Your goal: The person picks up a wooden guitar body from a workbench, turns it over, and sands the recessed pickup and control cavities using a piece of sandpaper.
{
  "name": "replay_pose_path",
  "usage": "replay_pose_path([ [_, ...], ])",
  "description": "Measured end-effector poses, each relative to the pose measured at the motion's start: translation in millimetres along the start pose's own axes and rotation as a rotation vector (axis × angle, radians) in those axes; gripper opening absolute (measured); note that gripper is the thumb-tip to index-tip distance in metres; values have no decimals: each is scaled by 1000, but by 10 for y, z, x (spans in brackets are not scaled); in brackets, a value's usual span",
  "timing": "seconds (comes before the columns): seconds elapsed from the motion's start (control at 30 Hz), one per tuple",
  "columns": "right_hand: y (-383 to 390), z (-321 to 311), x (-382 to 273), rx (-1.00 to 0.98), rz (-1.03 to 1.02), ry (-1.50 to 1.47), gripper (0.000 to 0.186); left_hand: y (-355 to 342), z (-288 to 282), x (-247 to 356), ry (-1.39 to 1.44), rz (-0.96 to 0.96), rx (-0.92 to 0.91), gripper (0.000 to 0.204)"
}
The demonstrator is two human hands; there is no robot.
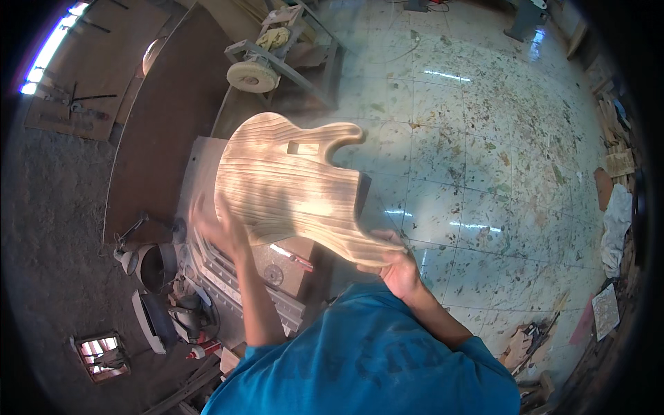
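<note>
A pale, unfinished wooden guitar body with strong striped grain is held up in front of me, its broad face showing. A small rectangular pocket is cut through or into it near the upper edge. My right hand is closed around the pointed horn at its lower right. Part of those fingers is behind the wood. At the body's left rounded edge is my left hand, blurred by motion, its fingers apart. Whether it touches the wood I cannot tell.
A tall brown board stands at left. Beyond the guitar body is a grey stand with a round pad or wheel. A lamp and machine parts sit lower left. The tiled floor is littered with debris; scrap wood lines the right wall.
</note>
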State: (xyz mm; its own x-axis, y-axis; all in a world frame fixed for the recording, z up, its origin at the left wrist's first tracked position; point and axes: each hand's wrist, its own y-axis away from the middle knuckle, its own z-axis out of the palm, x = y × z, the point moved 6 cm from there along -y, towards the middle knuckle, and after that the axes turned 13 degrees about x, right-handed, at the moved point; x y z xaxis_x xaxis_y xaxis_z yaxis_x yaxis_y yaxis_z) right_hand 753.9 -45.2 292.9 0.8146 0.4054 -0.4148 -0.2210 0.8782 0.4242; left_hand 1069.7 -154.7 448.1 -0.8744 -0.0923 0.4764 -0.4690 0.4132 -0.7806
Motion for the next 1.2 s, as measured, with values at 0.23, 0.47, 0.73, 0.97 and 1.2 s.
replay_pose_path([
  [0.23,53,97,-66,15,68,-13,55,913,48,-1014,654,-1015,-167,72],
  [0.47,102,186,151,-73,86,123,60,776,124,-1043,311,-949,-152,80],
  [0.73,53,-100,211,-140,56,82,78,1489,-240,-1380,565,-1002,-72,42],
  [0.97,124,-837,28,223,111,238,84,2609,-2148,-2258,-81,-801,91,23],
  [1.2,498,-1391,305,578,162,602,72,3097,-2860,-2938,-538,-490,-684,95],
])
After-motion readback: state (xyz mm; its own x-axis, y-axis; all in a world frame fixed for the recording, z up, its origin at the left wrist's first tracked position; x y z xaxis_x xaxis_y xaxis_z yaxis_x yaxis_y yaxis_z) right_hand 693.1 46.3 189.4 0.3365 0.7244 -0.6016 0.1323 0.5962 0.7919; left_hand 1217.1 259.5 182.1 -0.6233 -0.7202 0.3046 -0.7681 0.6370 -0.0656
